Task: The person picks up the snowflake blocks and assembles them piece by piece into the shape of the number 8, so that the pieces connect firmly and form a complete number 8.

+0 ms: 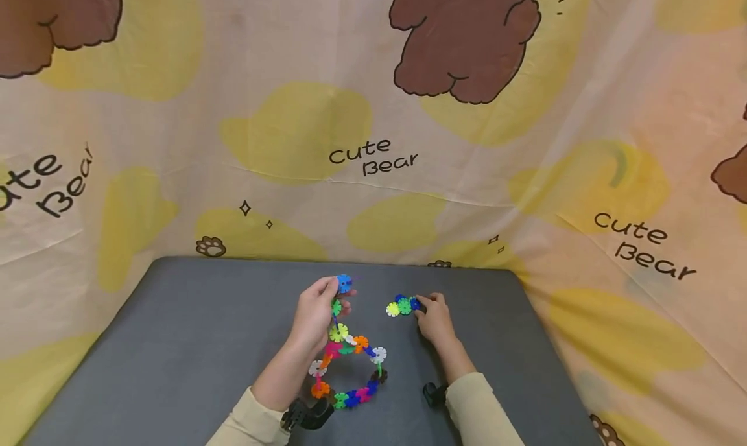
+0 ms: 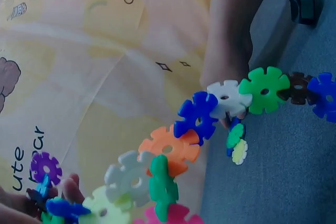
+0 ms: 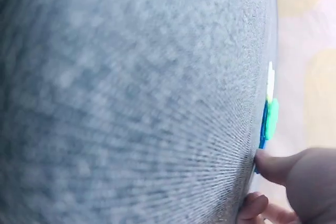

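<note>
My left hand (image 1: 315, 313) pinches the upper end of a chain of colourful plastic snowflake discs, near a blue disc (image 1: 345, 283). Below it the chain joins a ring of interlocked discs (image 1: 352, 399), whose far side appears raised towards the hand. In the left wrist view, a purple disc (image 2: 46, 168) stands out beside the left fingers. To the right, a small cluster of blue, green and yellow discs (image 1: 404, 306) lies on the table. My right hand (image 1: 438, 319) pinches a blue disc at its right end; the thumb (image 3: 270, 166) presses it in the right wrist view.
Grey cloth covers the table (image 1: 204, 342). Behind and beside it hangs a printed bear curtain (image 1: 280, 135). A black strap device (image 1: 307, 413) sits on the left wrist, and another black device (image 1: 434, 395) on the right.
</note>
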The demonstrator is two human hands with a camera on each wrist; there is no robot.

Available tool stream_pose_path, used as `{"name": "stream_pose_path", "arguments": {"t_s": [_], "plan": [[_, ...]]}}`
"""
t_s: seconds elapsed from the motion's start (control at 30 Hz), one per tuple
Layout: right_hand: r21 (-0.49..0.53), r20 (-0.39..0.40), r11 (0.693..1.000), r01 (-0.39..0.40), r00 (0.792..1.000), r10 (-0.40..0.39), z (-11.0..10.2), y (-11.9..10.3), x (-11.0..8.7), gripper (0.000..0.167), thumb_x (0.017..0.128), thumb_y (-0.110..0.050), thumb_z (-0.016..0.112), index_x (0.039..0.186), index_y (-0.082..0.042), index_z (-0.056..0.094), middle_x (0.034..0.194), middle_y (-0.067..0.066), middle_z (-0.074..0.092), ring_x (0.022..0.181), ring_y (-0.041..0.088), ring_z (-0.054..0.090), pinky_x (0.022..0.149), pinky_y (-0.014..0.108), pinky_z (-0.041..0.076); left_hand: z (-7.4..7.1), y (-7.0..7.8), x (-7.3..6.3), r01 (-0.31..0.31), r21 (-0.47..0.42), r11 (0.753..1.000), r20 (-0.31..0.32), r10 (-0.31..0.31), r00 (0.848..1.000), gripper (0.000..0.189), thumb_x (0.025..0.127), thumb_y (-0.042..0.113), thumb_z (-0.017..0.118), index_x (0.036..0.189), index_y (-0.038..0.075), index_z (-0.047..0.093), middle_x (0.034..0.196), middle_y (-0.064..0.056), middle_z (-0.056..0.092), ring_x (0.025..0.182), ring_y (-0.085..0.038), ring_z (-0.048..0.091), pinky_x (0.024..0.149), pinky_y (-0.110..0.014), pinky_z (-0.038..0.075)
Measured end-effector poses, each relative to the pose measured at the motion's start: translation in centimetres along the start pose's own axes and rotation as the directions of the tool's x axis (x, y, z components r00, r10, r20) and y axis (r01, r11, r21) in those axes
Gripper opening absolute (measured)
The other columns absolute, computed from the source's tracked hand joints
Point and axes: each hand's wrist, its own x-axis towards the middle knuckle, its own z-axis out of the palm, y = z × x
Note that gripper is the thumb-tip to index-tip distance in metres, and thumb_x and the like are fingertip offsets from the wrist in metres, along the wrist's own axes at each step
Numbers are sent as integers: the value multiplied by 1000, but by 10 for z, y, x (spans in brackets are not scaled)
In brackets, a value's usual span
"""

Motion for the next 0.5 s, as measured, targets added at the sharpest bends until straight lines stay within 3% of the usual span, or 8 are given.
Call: {"name": "stream_pose_path", "arguments": {"t_s": [0.17, 0.33, 0.5], "plan": [[27, -73, 1000, -17, 997, 19, -5, 1, -4, 28, 91, -10, 75, 117, -3, 73, 118, 21, 60, 108, 39, 62, 92, 52, 52, 2, -1, 0, -33, 77, 996, -5, 34, 999, 31, 108, 21, 48, 118, -2, 67, 96, -13, 65, 81, -22, 65, 89, -42, 58], [128, -92, 989, -69, 992, 81, -12, -2, -7, 11, 87, -13, 80, 93, -7, 72, 87, 9, 68, 81, 26, 61, 72, 41, 53, 3, -1, 0, -67, 175, 982, 8, 66, 998, 31, 108, 20, 48, 118, 0, 69, 95, -12, 65, 87, -27, 67, 91, -41, 55], [252, -74, 965, -75, 993, 97, -18, -14, -13, 13, 90, -17, 77, 90, -9, 68, 79, 4, 66, 76, 21, 56, 63, 31, 47, 4, 0, 0, -77, 162, 984, 28, 73, 997, 31, 108, 18, 47, 123, 1, 69, 89, -8, 62, 80, -22, 63, 88, -35, 55]]}}
